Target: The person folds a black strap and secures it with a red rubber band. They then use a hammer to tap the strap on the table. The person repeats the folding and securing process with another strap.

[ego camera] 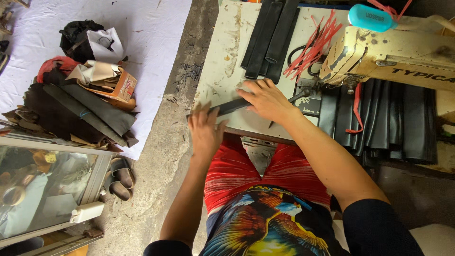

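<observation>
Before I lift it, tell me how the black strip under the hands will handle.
The black strip is long, thin and flat, so it will probably droop at both ends. It looks light for its length. The right hand presses it to the table while the left hand meets its end at the edge; it probably slides easily if pushed.

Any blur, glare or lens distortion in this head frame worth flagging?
Head view: the left hand is smeared by motion blur, the right hand on the black strip stays sharp; soft, even daylight with faint shadows; reflections in the glass panel at lower left; the table edges lean from the wide lens.
</observation>
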